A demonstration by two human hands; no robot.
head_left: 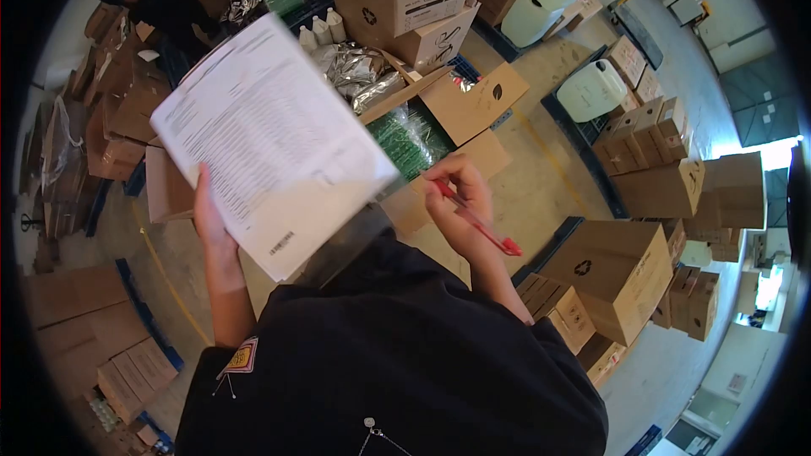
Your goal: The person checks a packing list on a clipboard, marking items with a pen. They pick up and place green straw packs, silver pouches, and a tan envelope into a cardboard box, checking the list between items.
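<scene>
Black shirt [380, 346] nearest, red pen [487, 231] clasped in the right hand [459, 203], white printed papers [270, 135] pinched at one edge by the left hand [216, 232], open cardboard box [470, 105] with green contents [401, 143] just beyond, pale jug [591, 89] farther off.

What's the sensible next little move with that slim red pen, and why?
Perhaps bring the slim red pen, held in the right hand, over the printed white paper: the left hand supports it, print facing the wearer, while the pen is apart from its right edge.
</scene>
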